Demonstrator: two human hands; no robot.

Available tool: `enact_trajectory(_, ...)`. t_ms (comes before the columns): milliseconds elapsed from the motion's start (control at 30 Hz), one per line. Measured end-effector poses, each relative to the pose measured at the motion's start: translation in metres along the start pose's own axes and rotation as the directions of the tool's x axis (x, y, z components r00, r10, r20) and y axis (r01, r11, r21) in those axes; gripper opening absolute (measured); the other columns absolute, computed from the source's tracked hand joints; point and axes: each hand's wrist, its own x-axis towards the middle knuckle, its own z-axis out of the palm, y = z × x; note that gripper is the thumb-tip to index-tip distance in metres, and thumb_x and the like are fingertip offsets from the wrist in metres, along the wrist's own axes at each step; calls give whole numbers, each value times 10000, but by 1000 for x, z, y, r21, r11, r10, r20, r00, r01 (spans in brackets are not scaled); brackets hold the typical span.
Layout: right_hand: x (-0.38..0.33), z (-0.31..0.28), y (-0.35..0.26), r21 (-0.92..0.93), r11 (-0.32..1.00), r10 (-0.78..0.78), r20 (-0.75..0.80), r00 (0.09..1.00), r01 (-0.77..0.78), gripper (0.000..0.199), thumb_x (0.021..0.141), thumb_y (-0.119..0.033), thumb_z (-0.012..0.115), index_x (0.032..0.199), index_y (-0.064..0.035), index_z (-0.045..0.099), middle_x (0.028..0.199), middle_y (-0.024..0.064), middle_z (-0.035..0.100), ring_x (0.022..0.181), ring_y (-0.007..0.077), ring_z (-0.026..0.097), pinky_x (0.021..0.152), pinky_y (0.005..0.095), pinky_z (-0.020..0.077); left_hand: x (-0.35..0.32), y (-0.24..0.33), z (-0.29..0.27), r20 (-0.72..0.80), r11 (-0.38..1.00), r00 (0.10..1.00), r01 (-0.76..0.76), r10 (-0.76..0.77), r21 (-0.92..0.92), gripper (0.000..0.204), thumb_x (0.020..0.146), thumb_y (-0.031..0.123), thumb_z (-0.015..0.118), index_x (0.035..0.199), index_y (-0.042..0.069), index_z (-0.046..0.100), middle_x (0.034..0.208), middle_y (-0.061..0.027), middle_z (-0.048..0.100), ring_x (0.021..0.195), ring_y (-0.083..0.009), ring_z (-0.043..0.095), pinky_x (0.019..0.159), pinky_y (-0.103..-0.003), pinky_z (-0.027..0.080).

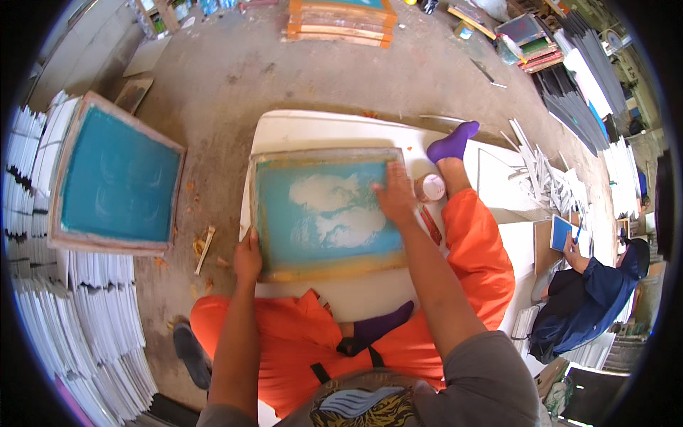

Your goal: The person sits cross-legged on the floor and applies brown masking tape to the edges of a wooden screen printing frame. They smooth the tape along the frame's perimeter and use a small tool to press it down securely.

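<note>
Your framed screen (327, 213) lies on the white board (320, 127), long axis running left to right. It should be light and stiff-rimmed with fragile mesh; grip the wood. Your left hand (248, 255) looks clamped on the left rim, fingertips hidden; your right hand (396, 192) rests, fingers apart, at the right end.

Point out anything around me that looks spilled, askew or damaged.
The white strips on the right look dumped: they lie at all angles, unlike the stacked white sheets on the left. A pale stick lies loose on the floor left of the framed screen. Its pale patches may be design or wear; I can't tell.
</note>
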Motion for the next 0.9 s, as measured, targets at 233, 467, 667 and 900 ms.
enact_trajectory(233, -125, -1, -22, -22, 994, 110, 5, 994, -110, 840, 1024, -560, 512, 1636, -39, 268, 1685, 242, 263, 1551, 444, 250, 1247, 569, 218, 7, 3, -25, -7, 937, 942, 334, -335, 107, 652, 1009, 657, 499, 1185, 99, 786, 976, -216, 761, 918, -362, 741, 834, -431, 558)
enact_trajectory(467, -163, 7, -187, 100, 977, -197, 96, 976, 187, 835, 1012, -545, 542, 1637, -56, 282, 1707, 200, 229, 1570, 413, 211, 1253, 566, 210, 2, 14, -41, 167, 778, 857, 514, -488, -362, 874, 1002, 753, 414, 1296, -19, 698, 1013, -198, 741, 699, -208, 661, 577, -325, 503)
enact_trajectory(667, -182, 18, -287, 256, 853, -489, 89, 868, 454, 747, 988, -502, 600, 1575, -79, 413, 1646, 183, 369, 1540, 365, 310, 1247, 528, 256, 8, 5, -49, 304, 703, 819, 574, -487, -420, 1003, 942, 864, 322, 1358, 19, 666, 1097, -220, 729, 714, -250, 657, 697, -379, 550)
enact_trajectory(900, -155, -11, -291, 357, 849, -484, 230, 845, 389, 711, 950, -436, 665, 1528, -69, 473, 1581, 195, 459, 1504, 360, 376, 1242, 491, 290, 14, 1, -60, 439, 635, 745, 663, -502, -397, 1085, 912, 913, 220, 1444, 47, 598, 1112, -209, 734, 787, -252, 697, 781, -395, 531)
